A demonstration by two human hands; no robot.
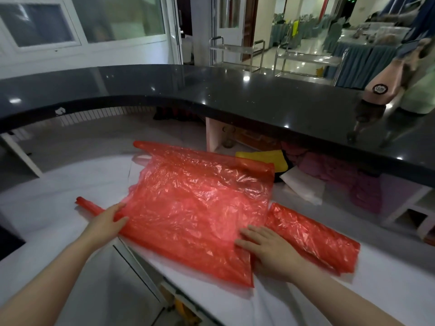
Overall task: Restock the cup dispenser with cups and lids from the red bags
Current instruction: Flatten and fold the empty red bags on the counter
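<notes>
On white counter point(70, 184): red bag point(195, 203) flat, lengthwise left-right.

- Bag point(195, 203) lies flat on the worktop point(70, 184), below and in front of the raised counter point(211, 90).
- Left hand point(106, 220) on the bag's left edge; right hand point(270, 250) on its near right part.
- Cloths point(341, 175) under the counter, right of the bag.

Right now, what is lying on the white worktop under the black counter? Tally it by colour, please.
Red: 1, a flattened red plastic bag, with the left hand and the right hand resting on it
Yellow: 1, a yellow cloth
White: 1, a white folded sheet
Purple: 1, a purple fabric heap
Total: 4. No cups or lids visible.
</notes>
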